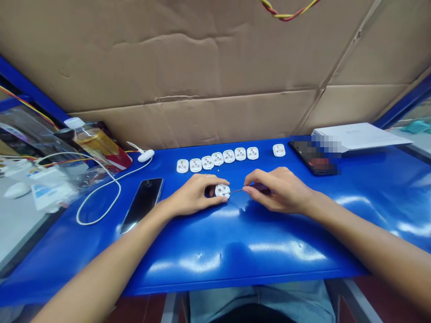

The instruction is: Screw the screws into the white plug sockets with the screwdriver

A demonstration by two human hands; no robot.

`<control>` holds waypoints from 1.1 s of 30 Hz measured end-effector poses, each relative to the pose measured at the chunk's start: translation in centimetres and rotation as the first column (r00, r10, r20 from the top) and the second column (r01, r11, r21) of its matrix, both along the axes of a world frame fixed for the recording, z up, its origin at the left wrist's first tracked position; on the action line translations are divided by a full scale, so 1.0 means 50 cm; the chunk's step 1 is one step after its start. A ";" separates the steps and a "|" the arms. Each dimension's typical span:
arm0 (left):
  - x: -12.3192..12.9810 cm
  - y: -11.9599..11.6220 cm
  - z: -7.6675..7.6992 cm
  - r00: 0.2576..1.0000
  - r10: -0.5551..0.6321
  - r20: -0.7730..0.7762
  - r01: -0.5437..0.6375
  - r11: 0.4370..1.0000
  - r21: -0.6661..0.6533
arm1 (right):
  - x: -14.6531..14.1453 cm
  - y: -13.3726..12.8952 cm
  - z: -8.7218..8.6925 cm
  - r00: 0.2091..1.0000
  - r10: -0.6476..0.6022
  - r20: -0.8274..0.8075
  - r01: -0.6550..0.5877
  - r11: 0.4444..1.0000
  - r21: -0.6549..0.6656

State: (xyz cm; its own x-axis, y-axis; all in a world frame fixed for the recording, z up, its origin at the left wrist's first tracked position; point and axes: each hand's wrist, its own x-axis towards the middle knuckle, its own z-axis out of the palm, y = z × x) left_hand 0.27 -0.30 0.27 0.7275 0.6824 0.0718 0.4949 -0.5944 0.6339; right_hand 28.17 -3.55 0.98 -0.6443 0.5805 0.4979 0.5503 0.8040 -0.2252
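Note:
Between its thumb and fingers, my left hand grips a small white rounded-square plastic piece with metal spots on its face. My right hand is closed around the dark handle of a screwdriver. The thin shaft points left, and its tip is at the white piece; whether it sits in a screw is too small to tell. Behind my hands, several similar white pieces stand side by side in a row. One more white piece lies apart, to the right of that row.
A black phone lies left of my left hand, beside a looped white cable. A bottle leans at the back left. At the back right are a dark device and a white box. Cardboard stands behind the blue table.

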 end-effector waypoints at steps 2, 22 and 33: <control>0.001 0.000 0.000 1.000 0.008 0.005 -0.008 1.000 0.001 | 0.001 0.000 -0.001 1.000 0.016 -0.018 -0.016 1.000 -0.016; 0.001 -0.001 0.001 1.000 -0.009 -0.006 0.009 1.000 -0.017 | -0.007 -0.002 -0.001 0.997 0.006 -0.074 -0.011 0.998 -0.060; 0.002 -0.001 -0.004 1.000 -0.005 -0.007 0.005 1.000 -0.004 | -0.012 -0.003 0.004 0.989 0.003 -0.149 -0.025 0.989 -0.148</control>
